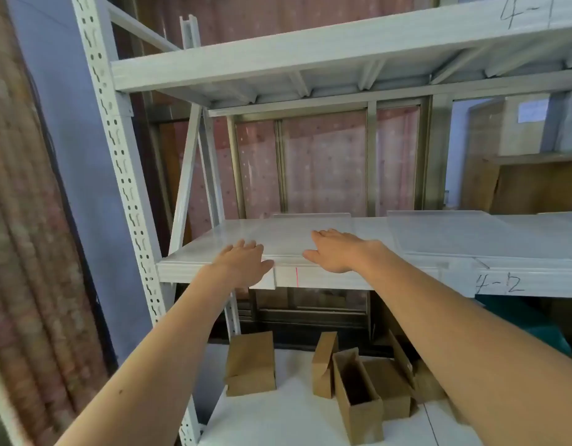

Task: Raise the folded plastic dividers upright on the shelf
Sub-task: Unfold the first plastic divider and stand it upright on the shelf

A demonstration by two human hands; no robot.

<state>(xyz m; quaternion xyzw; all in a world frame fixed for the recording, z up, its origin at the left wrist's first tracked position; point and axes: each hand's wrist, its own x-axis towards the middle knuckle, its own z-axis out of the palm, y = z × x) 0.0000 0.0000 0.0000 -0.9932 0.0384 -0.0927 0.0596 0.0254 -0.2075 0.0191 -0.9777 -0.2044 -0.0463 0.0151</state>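
A clear folded plastic divider point(287, 235) lies flat on the middle white shelf point(390, 278), its front flap hanging over the shelf's front edge. My left hand point(242, 260) rests palm down on the divider's front left part, fingers apart, thumb at the edge. My right hand point(337, 252) lies flat on the divider a little to the right, fingers spread and pointing left. A second clear divider point(464, 235) lies flat further right on the same shelf. Neither hand grips anything.
The upper shelf point(310, 64) overhangs close above. A perforated white upright post point(123, 175) stands at the left. Several brown cardboard boxes point(358, 394) sit on the lower shelf under my arms. Labels "4-1" and "4-2" are written on the shelf fronts.
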